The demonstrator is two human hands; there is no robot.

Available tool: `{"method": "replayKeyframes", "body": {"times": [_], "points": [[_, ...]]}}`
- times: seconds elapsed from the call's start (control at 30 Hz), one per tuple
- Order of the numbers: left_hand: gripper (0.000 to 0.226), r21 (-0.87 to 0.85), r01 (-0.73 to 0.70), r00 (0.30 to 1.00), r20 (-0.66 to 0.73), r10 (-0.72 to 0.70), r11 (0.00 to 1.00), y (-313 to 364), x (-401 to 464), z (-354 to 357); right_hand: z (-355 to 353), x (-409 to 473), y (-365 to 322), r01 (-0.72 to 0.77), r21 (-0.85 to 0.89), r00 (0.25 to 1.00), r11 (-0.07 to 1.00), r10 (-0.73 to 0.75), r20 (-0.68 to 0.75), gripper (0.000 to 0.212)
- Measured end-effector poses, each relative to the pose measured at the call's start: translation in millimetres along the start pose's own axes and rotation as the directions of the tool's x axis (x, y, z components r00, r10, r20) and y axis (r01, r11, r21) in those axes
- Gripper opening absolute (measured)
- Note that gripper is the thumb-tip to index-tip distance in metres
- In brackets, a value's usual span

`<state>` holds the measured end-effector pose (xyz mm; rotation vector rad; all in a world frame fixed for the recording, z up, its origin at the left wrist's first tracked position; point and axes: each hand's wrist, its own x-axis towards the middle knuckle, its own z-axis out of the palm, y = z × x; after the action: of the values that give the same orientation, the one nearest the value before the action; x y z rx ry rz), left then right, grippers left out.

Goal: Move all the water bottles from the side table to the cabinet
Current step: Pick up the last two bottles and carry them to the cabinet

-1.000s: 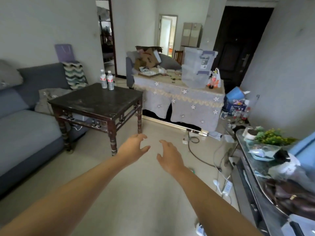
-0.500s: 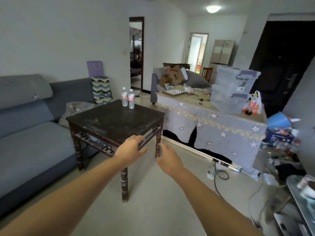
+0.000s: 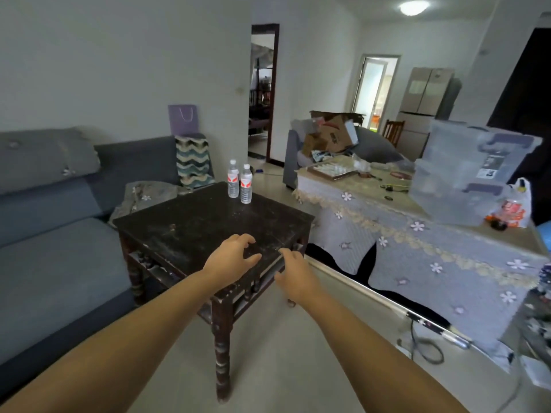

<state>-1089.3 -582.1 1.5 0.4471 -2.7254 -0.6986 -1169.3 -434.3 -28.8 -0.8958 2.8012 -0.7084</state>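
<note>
Since the earlier frames you had come closer to the dark square wooden side table (image 3: 190, 225), so it filled more of the view and both your arms reached over its near corner, where before they hung over bare floor. Your view had also lifted, bringing the round ceiling light (image 3: 413, 7) into sight.

Two clear plastic water bottles stood upright at the table's far corner, touching or just beside each other. Each had a white cap and a red-and-white label. The left water bottle (image 3: 233, 179) sat slightly farther back than the right water bottle (image 3: 246, 184). Both were well apart from your hands.

Your left hand (image 3: 231, 260) was over the near part of the tabletop, fingers spread and loosely curved, thumb out to the side, holding nothing. I could not tell whether it touched the wood. Your right hand (image 3: 293, 275) was just beside it, past the table's near-right edge, fingers relaxed and slightly bent, also holding nothing.

A grey-blue fabric sofa (image 3: 53, 242) stood to the left of the table, and a long table covered by a grey flowered cloth (image 3: 417, 242) stood to the right.
</note>
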Motion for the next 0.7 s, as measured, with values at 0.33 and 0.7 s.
{"method": "replayKeyframes", "body": {"times": [0.33, 0.7], "points": [[0.048, -0.058, 0.137, 0.990, 0.051, -0.134, 0.989, -58.3, 166.7, 21.7, -4.5, 162.2, 6.1, -0.020, -0.013, 1.000, 1.000, 0.020, 0.010, 0.059], [0.049, -0.121, 0.310, 0.950, -0.002, -0.312, 0.943, -94.8, 336.1, 79.4, -5.9, 346.8, 53.4, 0.046, 0.017, 0.996, 0.999, -0.047, 0.073, 0.060]]}}
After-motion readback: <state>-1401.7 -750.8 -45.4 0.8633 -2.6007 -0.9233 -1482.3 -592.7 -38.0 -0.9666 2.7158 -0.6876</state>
